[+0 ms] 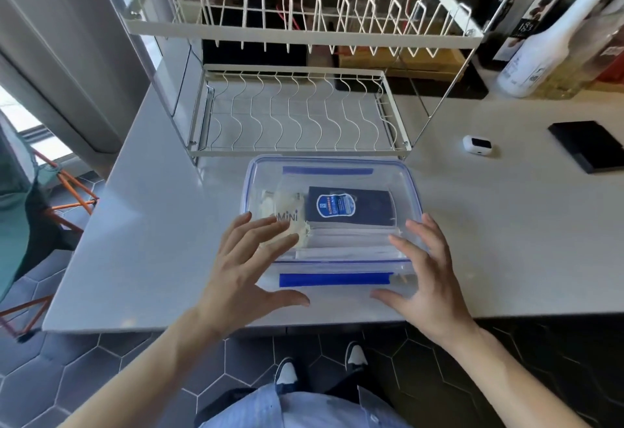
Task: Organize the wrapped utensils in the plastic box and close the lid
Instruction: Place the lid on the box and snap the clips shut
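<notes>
— So, is the clear plastic box with blue clips (332, 221) shut yet?
— Lid's on, mid-counter (152, 225); wrapped utensils (344, 250) inside. The left hand (251, 258) and right hand (418, 265) lie spread, gripping nothing. Press evenly, then snap each clip.

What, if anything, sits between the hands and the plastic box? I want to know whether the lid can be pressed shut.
Nothing visible: the left hand and right hand are spread open at the plastic box, its lid already on top.
</notes>
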